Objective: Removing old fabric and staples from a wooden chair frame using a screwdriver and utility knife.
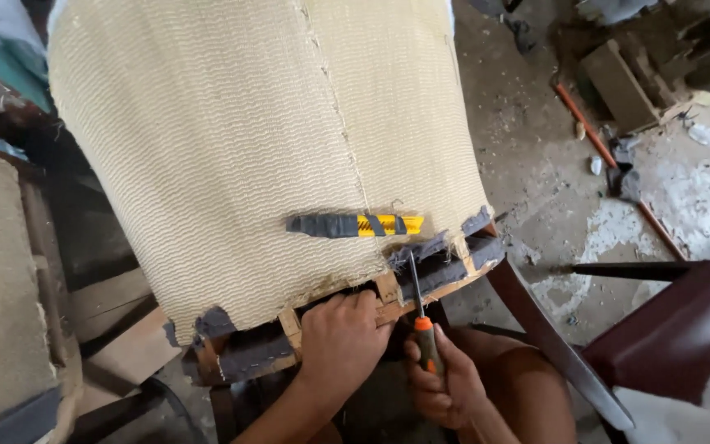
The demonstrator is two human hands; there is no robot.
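Both hands are busy at the bottom edge of a big chair back (240,148) covered in rough cream cloth. The left hand (343,341) is curled shut over the wooden frame (388,289) that sticks out under the cloth. It presses down there, so I think it is keeping the chair from wobbling. The right hand (441,386) is closed tight around the orange handle of a screwdriver (421,308). The thin metal tip points up and pokes in under the torn cloth edge, just beside the left hand. It looks held that way so the tip can dig into the spot where cloth meets wood.

Dark grey scraps (433,247) of old lining hang along that same bottom edge of the chair back, some ripped and curling. A little above them, resting flat on the cream cloth, lies a cutter knife (355,224) with a grey body and a yellow and black striped part. It sits close to the work, easy to grab.

To the right of the chair back is a dark red chair seat (684,321), near the person's bare knee. Farther off on that side, the dusty floor (536,164) has wood blocks (618,82), an orange rod (610,164) and small bits of rubbish on it.
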